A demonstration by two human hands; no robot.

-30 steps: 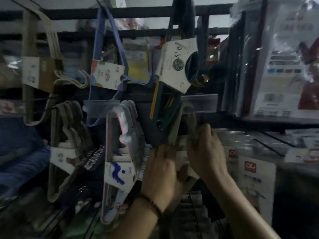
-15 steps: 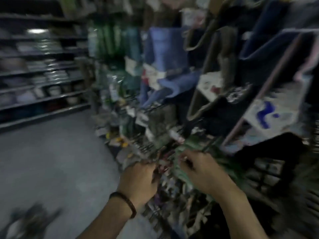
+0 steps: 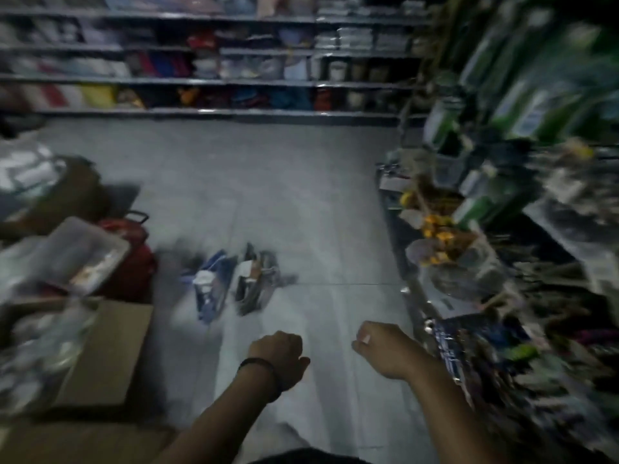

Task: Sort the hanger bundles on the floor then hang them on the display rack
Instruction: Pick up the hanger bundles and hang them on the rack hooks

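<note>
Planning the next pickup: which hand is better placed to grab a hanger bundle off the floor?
Left, probably. The left hand hangs nearer the blue bundle and dark bundle, which lie ahead and left; the right hand is over by the rack.

free: grey floor (image 3: pixel 268 182) ahead | blocked left: cardboard box (image 3: pixel 107 356) | blocked right: display rack (image 3: pixel 415 306) | mid-floor: 2 hanger bundles (image 3: pixel 254 283)

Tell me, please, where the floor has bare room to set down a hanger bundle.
Bare floor stretches between the two hanger bundles and the back shelves, and from the bundles right to the display rack. The left side is crowded with a cardboard box and a red container.
</note>
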